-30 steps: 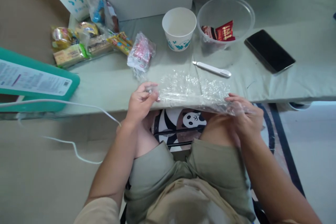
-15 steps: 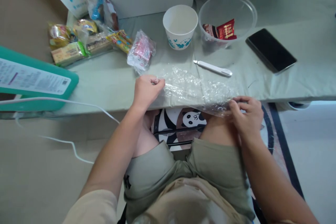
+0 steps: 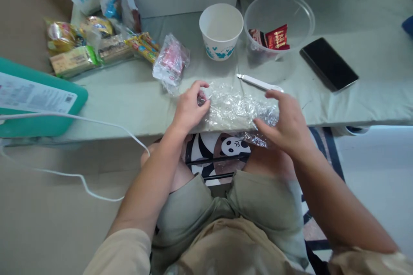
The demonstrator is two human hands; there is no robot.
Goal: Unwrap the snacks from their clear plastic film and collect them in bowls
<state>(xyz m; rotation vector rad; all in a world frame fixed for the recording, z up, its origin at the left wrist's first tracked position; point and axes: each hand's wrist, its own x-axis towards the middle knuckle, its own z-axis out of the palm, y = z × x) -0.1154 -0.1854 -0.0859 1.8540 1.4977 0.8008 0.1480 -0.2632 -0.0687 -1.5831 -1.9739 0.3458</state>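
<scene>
A crumpled sheet of clear plastic wrap lies at the front edge of the pale green table. My left hand pinches its left end, fingers closed on the film. My right hand covers its right end with fingers spread and partly curled on the film. A white utility knife rests just behind the wrap. Farther back stand a white paper cup and a clear plastic bowl holding red snack packets.
A black phone lies at the right. A pink wrapped packet and several snack packs sit at the back left. A teal box with a white cable is at the left edge. My knees are under the table edge.
My two hands have come closer together, bunching the plastic wrap shorter. My right hand moved up and left onto the table edge; my left hand shifted slightly right.
</scene>
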